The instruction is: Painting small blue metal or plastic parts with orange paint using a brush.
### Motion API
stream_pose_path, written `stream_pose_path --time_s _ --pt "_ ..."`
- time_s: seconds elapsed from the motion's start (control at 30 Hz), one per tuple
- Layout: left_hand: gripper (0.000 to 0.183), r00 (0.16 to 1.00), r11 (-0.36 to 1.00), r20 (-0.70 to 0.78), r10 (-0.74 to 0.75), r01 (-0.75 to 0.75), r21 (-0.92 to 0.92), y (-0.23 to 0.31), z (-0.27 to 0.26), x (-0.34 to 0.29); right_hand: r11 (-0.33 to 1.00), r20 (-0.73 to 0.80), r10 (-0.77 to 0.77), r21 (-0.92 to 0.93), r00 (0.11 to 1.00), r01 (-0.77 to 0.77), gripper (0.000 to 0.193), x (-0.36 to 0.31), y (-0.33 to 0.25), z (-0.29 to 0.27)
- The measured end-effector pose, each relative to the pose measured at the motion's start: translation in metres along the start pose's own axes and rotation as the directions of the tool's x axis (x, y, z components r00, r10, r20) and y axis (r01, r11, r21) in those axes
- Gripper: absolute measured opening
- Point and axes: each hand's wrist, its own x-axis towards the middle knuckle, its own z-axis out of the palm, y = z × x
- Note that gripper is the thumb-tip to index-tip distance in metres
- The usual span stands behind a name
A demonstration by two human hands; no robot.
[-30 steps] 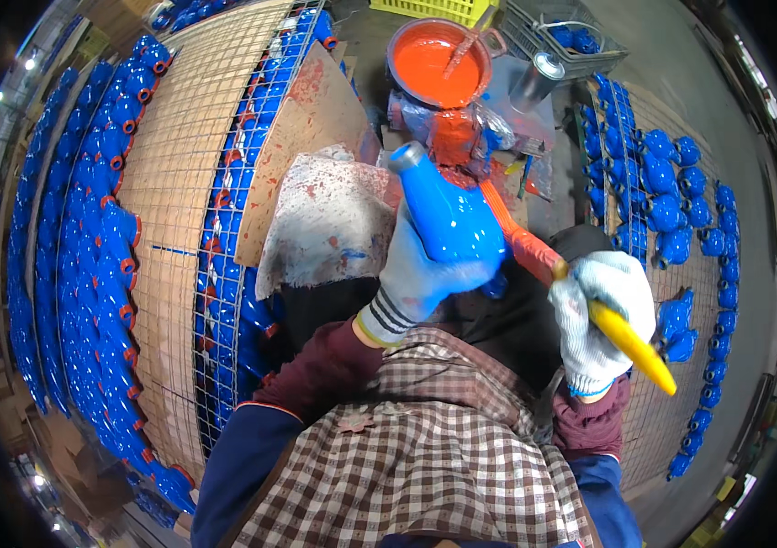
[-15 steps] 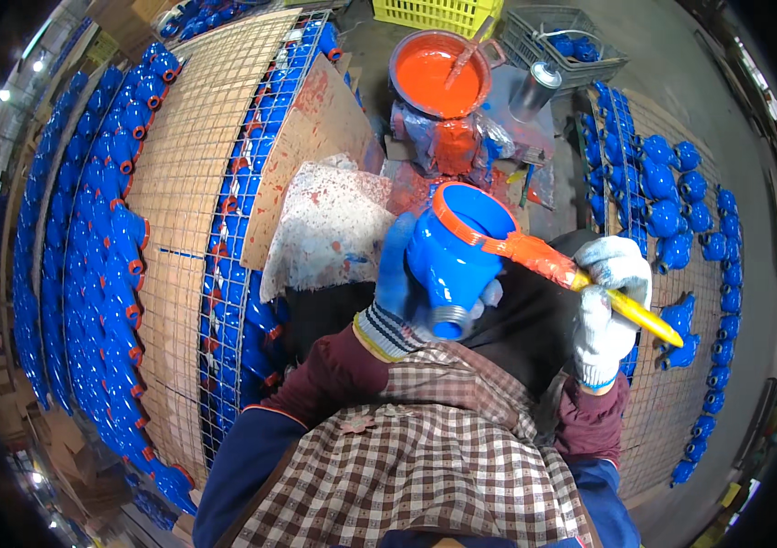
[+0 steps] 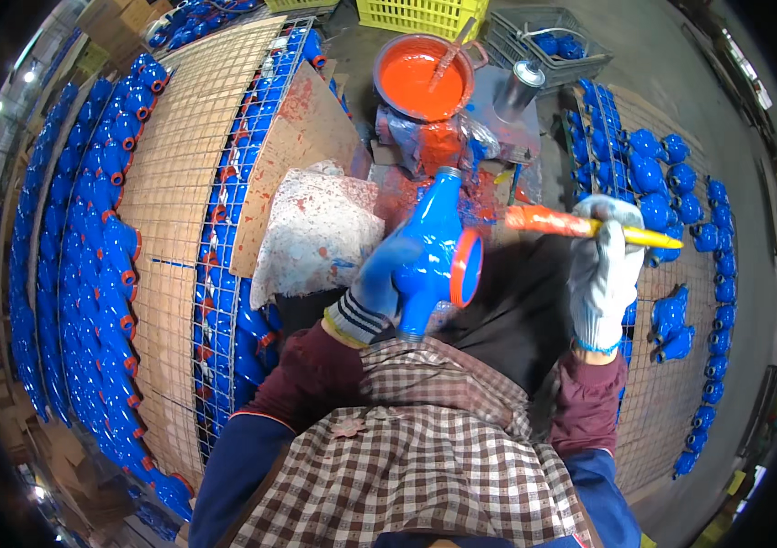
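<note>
In my gloved left hand (image 3: 377, 281) is a glossy blue cast pipe fitting (image 3: 431, 239) with a wide mouth and narrower threaded ends. Its wide mouth faces right and has a painted orange-red rim (image 3: 459, 267). My gloved right hand (image 3: 604, 269) grips the yellow handle of a paintbrush (image 3: 548, 220). The brush lies nearly level, its orange-coated bristles pointing left, apart from the fitting's rim. A pot of orange-red paint (image 3: 381, 80) with a stirring stick (image 3: 450, 55) stands ahead of me.
On my left, wire mesh racks (image 3: 196, 137) carry rows of blue fittings (image 3: 100, 301) with orange rims. More blue fittings (image 3: 649, 178) lie on the right rack. A paint-spotted cloth (image 3: 320, 224), a metal can (image 3: 518, 91), a grey crate (image 3: 580, 66) and a yellow crate (image 3: 420, 16) stand around the pot.
My left hand has turned the fitting, so its wide mouth now faces right instead of up. The brush has come off the rim and moved slightly up, more level.
</note>
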Motion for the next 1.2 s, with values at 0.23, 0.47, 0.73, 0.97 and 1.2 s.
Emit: stream_pose_path --time_s 0.23,0.47,0.73,0.97,1.2 --pt "0.083 0.852 -0.399 0.472 0.227 -0.36 0.843 0.011 0.043 -0.015 0.481 0.392 -0.015 -0.803 0.92 0.351 0.022 0.046 -0.006 0.043" --pt "0.08 0.842 -0.519 0.497 0.208 -0.336 0.786 0.006 0.041 -0.011 0.334 0.524 0.038 -0.809 0.851 0.484 0.021 0.041 -0.009 0.035" --pt "0.083 0.882 -0.141 0.377 0.283 -0.35 0.926 0.006 0.023 -0.006 0.713 0.45 -0.12 -0.581 0.885 0.392 0.015 0.019 -0.02 0.014" --pt "0.087 0.958 0.98 0.283 -0.05 -0.007 0.199 -0.01 0.003 -0.011 0.993 0.009 -0.077 -0.094 0.997 0.078 0.016 -0.007 0.032 -0.001" --pt "0.086 0.934 0.873 0.356 -0.039 0.205 -0.443 -0.06 -0.019 -0.006 0.782 -0.043 0.365 0.556 0.93 -0.281 0.026 -0.041 0.065 0.037"
